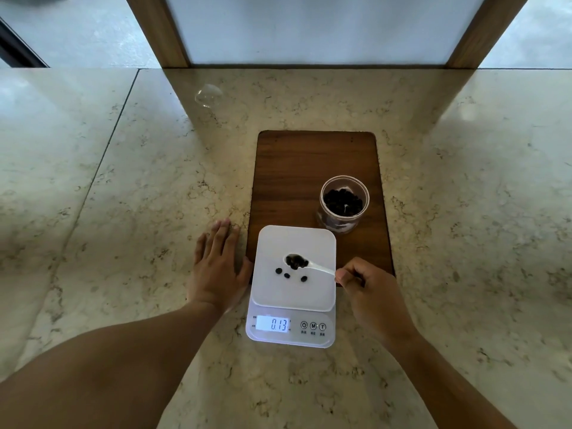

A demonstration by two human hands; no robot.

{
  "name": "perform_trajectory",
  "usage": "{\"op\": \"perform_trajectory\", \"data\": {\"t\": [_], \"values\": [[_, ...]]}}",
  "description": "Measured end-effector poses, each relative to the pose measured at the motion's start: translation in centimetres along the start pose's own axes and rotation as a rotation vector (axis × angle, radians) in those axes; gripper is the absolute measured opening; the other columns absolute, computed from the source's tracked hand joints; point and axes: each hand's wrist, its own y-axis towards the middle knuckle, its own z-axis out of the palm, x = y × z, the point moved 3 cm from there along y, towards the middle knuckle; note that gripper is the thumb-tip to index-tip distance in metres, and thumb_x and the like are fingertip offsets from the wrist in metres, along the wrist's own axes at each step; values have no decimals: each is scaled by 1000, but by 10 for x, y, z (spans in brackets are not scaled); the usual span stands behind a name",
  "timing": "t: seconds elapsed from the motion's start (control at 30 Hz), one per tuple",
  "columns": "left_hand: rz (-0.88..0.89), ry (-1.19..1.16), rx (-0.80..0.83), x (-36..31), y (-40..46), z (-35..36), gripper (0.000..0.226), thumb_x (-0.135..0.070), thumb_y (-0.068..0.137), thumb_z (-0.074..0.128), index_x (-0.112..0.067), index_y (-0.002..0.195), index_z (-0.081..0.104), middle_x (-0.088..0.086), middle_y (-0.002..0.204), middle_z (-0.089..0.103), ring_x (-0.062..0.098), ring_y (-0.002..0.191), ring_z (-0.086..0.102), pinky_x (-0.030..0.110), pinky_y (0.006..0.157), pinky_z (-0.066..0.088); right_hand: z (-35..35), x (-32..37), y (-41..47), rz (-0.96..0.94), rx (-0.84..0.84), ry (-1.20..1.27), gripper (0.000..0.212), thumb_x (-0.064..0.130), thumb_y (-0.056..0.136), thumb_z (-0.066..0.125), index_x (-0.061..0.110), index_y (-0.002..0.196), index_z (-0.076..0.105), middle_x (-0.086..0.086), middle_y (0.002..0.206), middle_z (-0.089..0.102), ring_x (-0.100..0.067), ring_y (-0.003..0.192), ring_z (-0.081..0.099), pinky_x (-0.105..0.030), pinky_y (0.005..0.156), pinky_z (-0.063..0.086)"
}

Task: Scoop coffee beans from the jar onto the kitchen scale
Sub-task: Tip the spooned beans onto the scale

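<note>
— Beans [296,261] fill the bowl of our white plastic spoon [309,265], and the bowl hangs over the middle of the kitchen scale [292,283]. Which step do we call this?

— Tipping out, we'd say. Our right hand [365,284] has its grip closed in a pinch around the far end of the spoon handle, thumb and fingers curled tight, and the bowl reaches out to the left of that grip, over the white platform. Three loose beans [287,275] already lie on the platform just below the bowl, and the display [273,323] reads 0.13.

— And our left hand [216,267]?

— Flat and open on the table [123,212], holding nothing, its thumb side just beside the scale's left edge. Whether it touches the scale we cannot tell.

— Where is the jar [344,202]?

— Beyond the grip and a little to its right, standing upright on the wooden board [309,168], open, with a dark layer of beans in its bottom. It sits just past the scale's far right corner.

— So what does the next move ask of us?

— A roll of the wrist, we judge, so the bowl turns over and the load slides off onto the platform. We should keep the bowl low and central, since beans roll easily on that smooth surface and could run off an edge. Then it's back to the jar for another scoop.
</note>
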Motion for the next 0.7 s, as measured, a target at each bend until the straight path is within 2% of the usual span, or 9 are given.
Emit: {"op": "perform_trajectory", "data": {"t": [0.17, 0.33, 0.47, 0.7], "values": [[0, -8, -2, -1, 0, 0, 67, -46, 92, 35, -16, 152, 28, 7, 162, 23, 16, 151, 5, 46, 123, 7, -1, 0, 0, -57, -34, 20, 22, 18, 91, 64, 18, 69, 60, -1, 61, 63, -18, 55, 51, -20, 45, 33], [2, -7, -6, -1, 0, -1, 67, -46, 92, 36, -15, 151, 29, 7, 162, 23, 17, 151, 6, 46, 123, 7, -4, 4, -2, -119, -62, 18, 21, 18, 91, 64, 21, 70, 60, 6, 58, 59, -8, 51, 47, -14, 45, 33], [4, -2, -8, 0, 0, 0, 67, -45, 92, 36, -16, 151, 30, 7, 162, 24, 17, 152, 6, 46, 122, 7, -7, 6, -5, -160, -84, -7, 22, 18, 93, 62, 20, 71, 59, 2, 62, 63, -17, 58, 54, -24, 49, 40], [8, 17, -13, 1, 0, 1, 66, -46, 92, 36, -16, 151, 30, 7, 162, 24, 17, 152, 5, 45, 123, 6, -14, 13, -3, -224, -128, -36, 22, 19, 93, 62, 22, 71, 58, 9, 62, 59, -11, 57, 52, -15, 48, 37]]}}
